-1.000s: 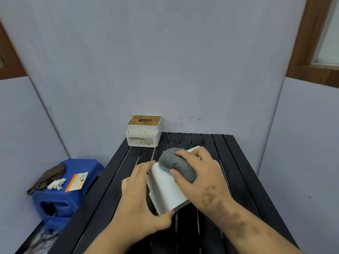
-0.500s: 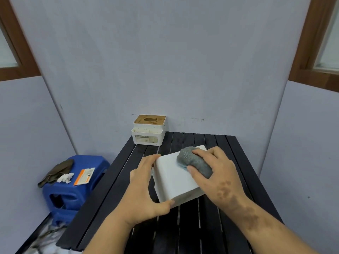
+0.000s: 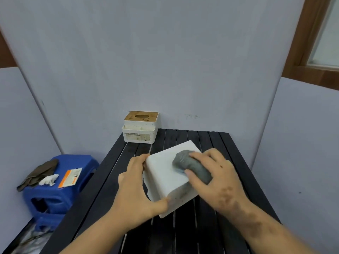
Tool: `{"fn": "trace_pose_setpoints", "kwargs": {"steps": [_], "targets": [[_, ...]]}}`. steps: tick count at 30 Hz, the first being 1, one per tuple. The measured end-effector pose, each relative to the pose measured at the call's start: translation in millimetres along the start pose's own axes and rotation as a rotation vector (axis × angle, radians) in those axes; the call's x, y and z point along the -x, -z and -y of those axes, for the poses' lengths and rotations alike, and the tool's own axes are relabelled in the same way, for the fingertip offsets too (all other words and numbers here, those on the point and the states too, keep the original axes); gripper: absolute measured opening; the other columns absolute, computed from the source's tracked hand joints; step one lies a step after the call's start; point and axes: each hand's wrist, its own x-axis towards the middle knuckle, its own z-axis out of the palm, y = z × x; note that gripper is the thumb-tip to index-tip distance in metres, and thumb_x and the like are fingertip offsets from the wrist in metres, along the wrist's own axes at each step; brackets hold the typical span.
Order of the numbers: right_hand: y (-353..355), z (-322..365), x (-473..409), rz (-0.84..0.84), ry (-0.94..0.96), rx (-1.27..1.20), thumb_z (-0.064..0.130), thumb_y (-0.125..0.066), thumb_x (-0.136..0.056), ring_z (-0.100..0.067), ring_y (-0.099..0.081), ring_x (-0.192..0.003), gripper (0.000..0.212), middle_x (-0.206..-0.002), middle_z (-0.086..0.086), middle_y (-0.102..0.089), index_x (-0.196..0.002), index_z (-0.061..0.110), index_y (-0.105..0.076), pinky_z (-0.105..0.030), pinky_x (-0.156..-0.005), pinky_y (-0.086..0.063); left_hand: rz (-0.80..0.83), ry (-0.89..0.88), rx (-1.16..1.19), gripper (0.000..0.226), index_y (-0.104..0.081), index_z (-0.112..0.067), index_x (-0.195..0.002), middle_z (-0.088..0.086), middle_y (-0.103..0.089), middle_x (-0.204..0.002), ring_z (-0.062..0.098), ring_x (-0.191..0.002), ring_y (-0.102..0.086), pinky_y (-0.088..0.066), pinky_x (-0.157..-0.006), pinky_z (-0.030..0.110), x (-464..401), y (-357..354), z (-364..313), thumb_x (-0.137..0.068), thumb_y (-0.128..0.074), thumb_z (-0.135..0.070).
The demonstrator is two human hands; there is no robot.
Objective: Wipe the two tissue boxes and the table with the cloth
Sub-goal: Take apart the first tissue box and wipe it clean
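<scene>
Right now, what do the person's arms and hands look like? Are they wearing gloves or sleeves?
No gloves and no sleeves show. Both forearms are bare as far as the picture reaches. The left hand is bare, with no ring, watch or bracelet showing. The right hand is bare too, and it has dark, smudgy patches across its back that run on down the forearm. I cannot tell what those patches are.

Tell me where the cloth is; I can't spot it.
Head view, centre-right: the cloth is bunched under the right hand on the white box.
</scene>
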Motion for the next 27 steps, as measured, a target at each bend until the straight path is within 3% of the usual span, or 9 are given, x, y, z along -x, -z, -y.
{"fn": "trace_pose_setpoints", "kwargs": {"steps": [2,4,10,13,16,18,22,24,27], "targets": [[11,-23,-6,-0.059,-0.234,-0.048,0.04,-0.072,-0.085,-0.009,-0.062,-0.092,0.032,-0.099,0.018,-0.054,-0.116,0.038,-0.067,-0.038,-0.083,-0.056,0.011,0.023,-0.016,0.095,-0.026,-0.055,-0.128,-0.034,-0.037,-0.126,0.01,-0.12,-0.04,-0.033,-0.08,0.013,0,0,0,-0.048,-0.079,-0.055],[9,-21,-2,-0.083,-0.291,-0.036,0.037,-0.072,-0.085,-0.012,-0.063,-0.091,0.03,-0.098,0.015,-0.053,-0.114,0.036,-0.068,-0.039,-0.083,-0.057,0.015,0.023,-0.021,0.095,-0.024,-0.057,-0.126,-0.035,-0.036,-0.125,0.009,-0.12,-0.039,-0.033,-0.079,0.013,0,0,0,-0.049,-0.079,-0.054],[-17,36,16,0.087,0.244,0.044,0.043,-0.067,-0.08,-0.018,-0.061,-0.079,0.039,-0.096,0.005,-0.057,-0.117,0.031,-0.065,-0.039,-0.067,-0.051,0.004,-0.01,0.044,0.09,-0.034,-0.05,-0.127,-0.024,-0.046,-0.127,0.014,-0.116,-0.049,-0.05,-0.085,0.028,1,-2,-3,-0.049,-0.079,-0.055],[-6,-2,-6,-0.067,-0.038,0.003,0.04,-0.07,-0.084,-0.016,-0.062,-0.087,0.034,-0.097,0.008,-0.056,-0.118,0.034,-0.067,-0.044,-0.077,-0.054,0.022,-0.032,-0.048,0.092,-0.024,-0.058,-0.124,-0.032,-0.036,-0.124,0.002,-0.113,-0.037,-0.04,-0.084,0.021,4,1,-10,-0.046,-0.073,-0.068],[2,-20,-16,-0.122,-0.373,0.014,0.038,-0.068,-0.089,-0.018,-0.061,-0.095,0.033,-0.101,0.006,-0.054,-0.12,0.031,-0.068,-0.035,-0.086,-0.052,0.04,-0.028,-0.104,0.1,-0.023,-0.052,-0.132,-0.031,-0.033,-0.125,0.008,-0.112,-0.035,-0.043,-0.083,0.027,6,2,-13,-0.048,-0.077,-0.064],[-8,4,-12,-0.166,-0.219,0.061,0.04,-0.064,-0.085,-0.02,-0.061,-0.088,0.034,-0.097,0.004,-0.053,-0.117,0.029,-0.068,-0.036,-0.079,-0.054,0.033,-0.056,-0.106,0.101,-0.024,-0.05,-0.133,-0.031,-0.033,-0.126,0.006,-0.112,-0.036,-0.044,-0.086,0.029,8,2,-15,-0.05,-0.08,-0.062],[-28,39,-10,0.013,0.123,0.006,0.042,-0.065,-0.082,-0.015,-0.058,-0.081,0.038,-0.092,0.006,-0.056,-0.117,0.029,-0.067,-0.041,-0.07,-0.054,0.04,-0.139,-0.135,0.096,-0.032,-0.045,-0.135,-0.03,-0.039,-0.125,-0.007,-0.114,-0.04,-0.04,-0.092,0.029,5,5,-14,-0.053,-0.081,-0.06],[-23,24,-21,-0.041,-0.024,-0.041,0.044,-0.068,-0.083,-0.011,-0.06,-0.087,0.035,-0.094,0.01,-0.056,-0.116,0.035,-0.069,-0.042,-0.079,-0.054,0.057,-0.132,-0.165,0.099,-0.029,-0.045,-0.135,-0.032,-0.035,-0.126,-0.003,-0.113,-0.038,-0.039,-0.09,0.029,3,7,-12,-0.051,-0.078,-0.064],[-2,-4,-31,-0.081,-0.322,-0.128,0.04,-0.072,-0.086,-0.008,-0.061,-0.092,0.019,-0.096,0.014,-0.056,-0.101,0.051,-0.07,-0.024,-0.08,-0.05,0.065,-0.083,-0.162,0.102,-0.019,-0.053,-0.133,-0.036,-0.028,-0.128,0.006,-0.11,-0.033,-0.04,-0.086,0.027,2,6,-11,-0.049,-0.076,-0.067]]}}
